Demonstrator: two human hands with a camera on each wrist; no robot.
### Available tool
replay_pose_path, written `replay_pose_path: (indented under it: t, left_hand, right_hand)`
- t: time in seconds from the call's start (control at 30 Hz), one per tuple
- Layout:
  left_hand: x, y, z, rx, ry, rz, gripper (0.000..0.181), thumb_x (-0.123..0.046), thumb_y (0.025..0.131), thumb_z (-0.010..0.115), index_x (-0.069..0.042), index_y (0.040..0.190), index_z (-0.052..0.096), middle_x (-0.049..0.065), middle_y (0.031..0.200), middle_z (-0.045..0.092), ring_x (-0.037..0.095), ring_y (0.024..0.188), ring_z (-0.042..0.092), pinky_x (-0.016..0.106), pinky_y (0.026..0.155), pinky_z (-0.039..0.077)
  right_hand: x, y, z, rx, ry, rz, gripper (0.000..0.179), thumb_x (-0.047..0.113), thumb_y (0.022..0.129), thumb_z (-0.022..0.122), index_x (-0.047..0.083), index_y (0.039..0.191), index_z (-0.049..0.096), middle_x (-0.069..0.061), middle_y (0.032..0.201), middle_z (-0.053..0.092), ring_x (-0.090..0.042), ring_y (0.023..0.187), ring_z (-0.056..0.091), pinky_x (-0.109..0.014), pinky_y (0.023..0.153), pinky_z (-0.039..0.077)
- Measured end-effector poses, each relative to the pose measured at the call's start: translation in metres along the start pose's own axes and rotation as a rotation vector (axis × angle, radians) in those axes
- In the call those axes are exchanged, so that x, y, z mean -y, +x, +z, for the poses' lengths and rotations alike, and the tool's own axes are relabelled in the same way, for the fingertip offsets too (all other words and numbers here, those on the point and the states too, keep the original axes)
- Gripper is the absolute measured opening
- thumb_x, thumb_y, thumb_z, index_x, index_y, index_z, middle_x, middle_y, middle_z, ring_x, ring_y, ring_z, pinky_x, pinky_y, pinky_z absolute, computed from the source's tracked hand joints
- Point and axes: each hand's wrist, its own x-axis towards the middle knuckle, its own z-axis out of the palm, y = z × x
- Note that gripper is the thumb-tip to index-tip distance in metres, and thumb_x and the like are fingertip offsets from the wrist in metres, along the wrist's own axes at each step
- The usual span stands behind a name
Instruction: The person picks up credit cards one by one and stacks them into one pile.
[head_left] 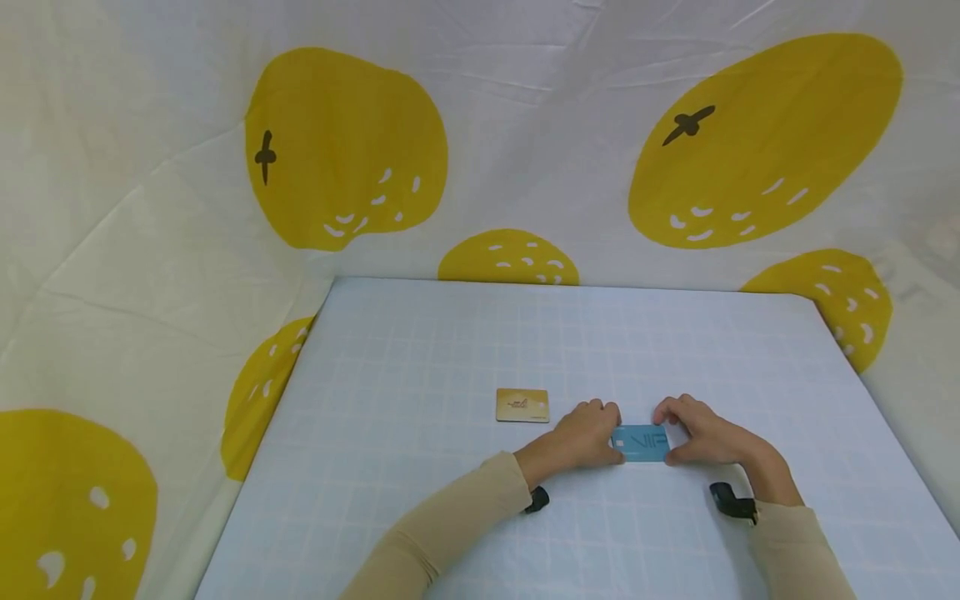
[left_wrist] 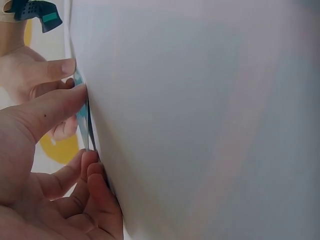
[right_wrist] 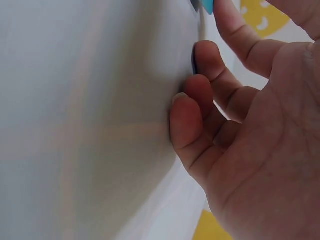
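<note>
A blue card (head_left: 640,444) with "VIP" printed on it is between my two hands, at or just above the table. My left hand (head_left: 581,437) pinches its left end between thumb and fingers. At the right end, my right hand (head_left: 705,435) grips the card's corners with curled fingers and thumb. The left wrist view shows the card (left_wrist: 82,122) nearly edge-on, with a dark strip under it; whether that is a second card or shadow, I cannot tell. Only a blue corner of the card (right_wrist: 208,6) shows in the right wrist view.
A gold card (head_left: 522,405) lies flat on the pale gridded tabletop (head_left: 420,350), up and left of my left hand. White cloth (head_left: 525,125) with yellow fruit prints hangs behind and beside the table. Dark wrist-worn devices (head_left: 731,502) sit at both wrists.
</note>
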Motion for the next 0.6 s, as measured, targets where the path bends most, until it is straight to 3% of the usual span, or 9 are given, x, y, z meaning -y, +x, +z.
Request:
replay_pose_path:
  t: [0.33, 0.53, 0.6]
  left_hand:
    - [-0.001, -0.0016, 0.0003, -0.01, -0.034, -0.004, 0.043, -0.038, 0.083, 0.081, -0.017, 0.112, 0.057, -0.007, 0.089, 0.054, 0.005, 0.073, 0.049, 0.02, 0.062, 0.042]
    - [-0.0017, -0.0032, -0.0006, -0.01, -0.061, -0.019, 0.041, -0.035, 0.086, 0.08, -0.016, 0.115, 0.057, -0.007, 0.09, 0.055, 0.005, 0.075, 0.05, 0.019, 0.064, 0.043]
    - [0.0004, -0.0031, -0.0003, -0.007, -0.107, -0.027, 0.042, -0.035, 0.087, 0.078, -0.016, 0.118, 0.058, -0.006, 0.092, 0.056, 0.005, 0.077, 0.05, 0.019, 0.066, 0.043]
  right_hand:
    - [0.006, 0.0006, -0.0011, 0.006, 0.11, 0.052, 0.041, 0.007, 0.078, 0.083, 0.01, 0.107, 0.055, -0.005, 0.09, 0.051, -0.021, 0.081, 0.047, -0.028, 0.066, 0.041]
    - [0.0085, 0.0025, -0.0013, -0.02, 0.126, 0.108, 0.03, 0.006, 0.082, 0.078, 0.008, 0.105, 0.058, -0.004, 0.087, 0.056, -0.021, 0.081, 0.05, -0.027, 0.068, 0.045]
    - [0.0063, 0.0032, -0.0002, -0.035, 0.134, 0.113, 0.027, 0.007, 0.084, 0.077, 0.008, 0.105, 0.06, -0.003, 0.087, 0.057, -0.021, 0.082, 0.052, -0.027, 0.07, 0.046]
